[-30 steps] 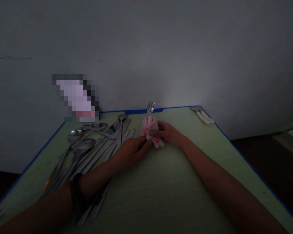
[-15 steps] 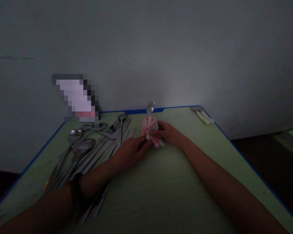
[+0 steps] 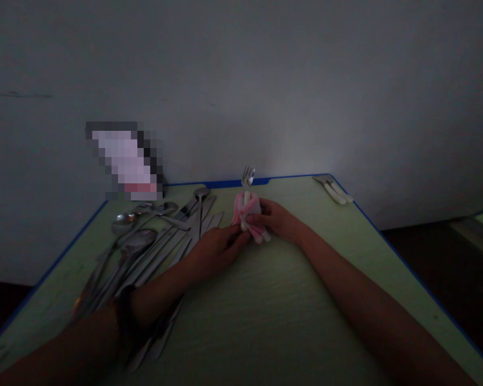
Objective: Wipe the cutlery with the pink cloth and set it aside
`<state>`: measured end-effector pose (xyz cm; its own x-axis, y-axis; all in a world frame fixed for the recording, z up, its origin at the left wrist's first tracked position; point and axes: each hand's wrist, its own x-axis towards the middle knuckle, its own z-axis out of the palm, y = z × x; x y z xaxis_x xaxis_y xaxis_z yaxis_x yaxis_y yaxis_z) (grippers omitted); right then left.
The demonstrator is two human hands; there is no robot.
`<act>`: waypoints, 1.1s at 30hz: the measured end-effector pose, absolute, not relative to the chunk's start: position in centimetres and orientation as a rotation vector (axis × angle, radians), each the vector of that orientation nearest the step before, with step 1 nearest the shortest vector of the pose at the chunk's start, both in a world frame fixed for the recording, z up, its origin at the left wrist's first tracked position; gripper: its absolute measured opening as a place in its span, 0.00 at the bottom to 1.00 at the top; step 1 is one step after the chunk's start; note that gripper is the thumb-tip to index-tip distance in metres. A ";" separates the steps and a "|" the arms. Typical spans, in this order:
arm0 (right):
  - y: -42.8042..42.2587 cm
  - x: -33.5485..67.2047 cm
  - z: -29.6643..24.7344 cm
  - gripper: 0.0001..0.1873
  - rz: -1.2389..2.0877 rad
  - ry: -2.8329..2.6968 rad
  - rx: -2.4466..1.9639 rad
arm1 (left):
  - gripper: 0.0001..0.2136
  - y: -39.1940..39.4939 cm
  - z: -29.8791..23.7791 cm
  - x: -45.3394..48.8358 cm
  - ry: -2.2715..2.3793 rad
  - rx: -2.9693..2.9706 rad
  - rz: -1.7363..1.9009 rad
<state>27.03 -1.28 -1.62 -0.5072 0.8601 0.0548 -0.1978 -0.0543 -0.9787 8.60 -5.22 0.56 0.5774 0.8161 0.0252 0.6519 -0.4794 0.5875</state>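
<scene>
A fork (image 3: 248, 177) with a pale handle stands tines up at the middle of the table, a pink and white cloth (image 3: 249, 206) wrapped round its handle. My right hand (image 3: 277, 219) is closed on the cloth from the right, the thumb pressed to its front. From the left, my left hand (image 3: 219, 247) pinches the bottom end of the fork's handle; its fingertips are partly hidden. Beside my left forearm lies a spread pile of metal spoons and knives (image 3: 156, 257).
Two pale-handled pieces of cutlery (image 3: 335, 193) lie at the far right corner. A blurred-out device with a lit screen (image 3: 124, 161) leans on the grey wall (image 3: 290, 96) at the back left. The pale green table (image 3: 273, 311) has a blue edge.
Almost nothing differs. Both hands keep the same hold on the fork and cloth, and the cutlery lies as before.
</scene>
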 end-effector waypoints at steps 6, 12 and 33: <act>-1.3 27.0 -1.7 0.22 1.696 -1.395 -0.752 | 0.18 -5.2 0.5 8.6 1.178 2.310 0.410; -1.1 27.0 -2.0 0.21 1.682 -1.408 -0.740 | 0.17 -5.2 0.6 8.6 1.187 2.305 0.404; -1.2 27.0 -1.9 0.21 1.656 -1.422 -0.758 | 0.17 -5.1 0.3 8.6 1.165 2.310 0.425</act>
<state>27.04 -1.16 -1.90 -0.4939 0.8674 0.0610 -0.1910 -0.0398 -0.9808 8.56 -5.10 0.31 0.5818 0.8120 0.0462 0.6510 -0.4990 0.5720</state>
